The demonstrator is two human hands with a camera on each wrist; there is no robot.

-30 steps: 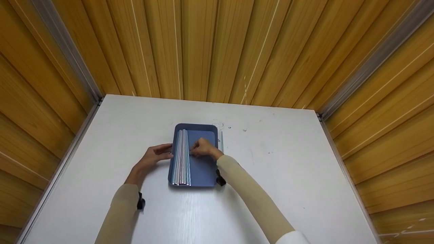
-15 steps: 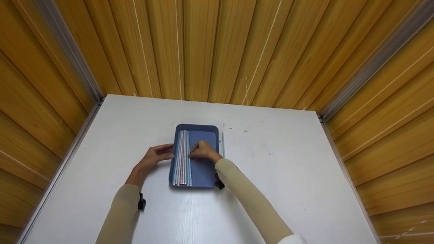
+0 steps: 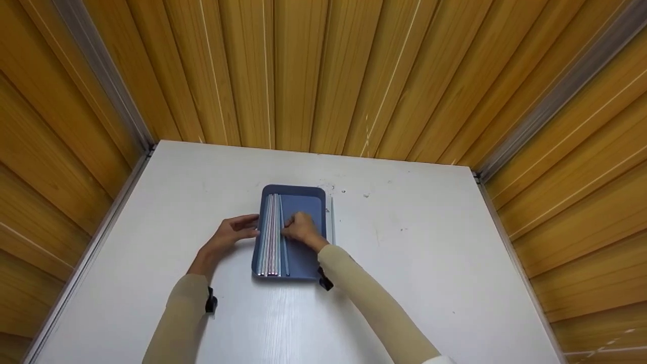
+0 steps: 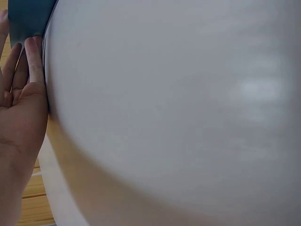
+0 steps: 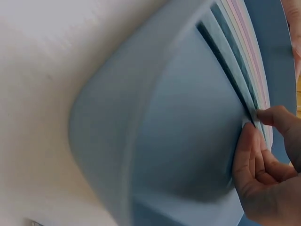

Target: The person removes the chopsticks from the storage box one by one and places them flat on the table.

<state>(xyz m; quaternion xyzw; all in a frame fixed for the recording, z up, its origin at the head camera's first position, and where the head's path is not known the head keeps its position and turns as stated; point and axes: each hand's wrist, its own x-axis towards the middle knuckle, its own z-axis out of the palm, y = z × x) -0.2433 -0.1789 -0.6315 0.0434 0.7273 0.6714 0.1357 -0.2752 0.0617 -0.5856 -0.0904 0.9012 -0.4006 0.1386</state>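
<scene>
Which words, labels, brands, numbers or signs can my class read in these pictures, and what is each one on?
None: no word, label, brand, number or sign can be read in any view.
Tray: no lettering can be made out.
Sticks: too small and blurred to tell if anything is printed on them.
Table: small dark marks, too small to make out as writing.
</scene>
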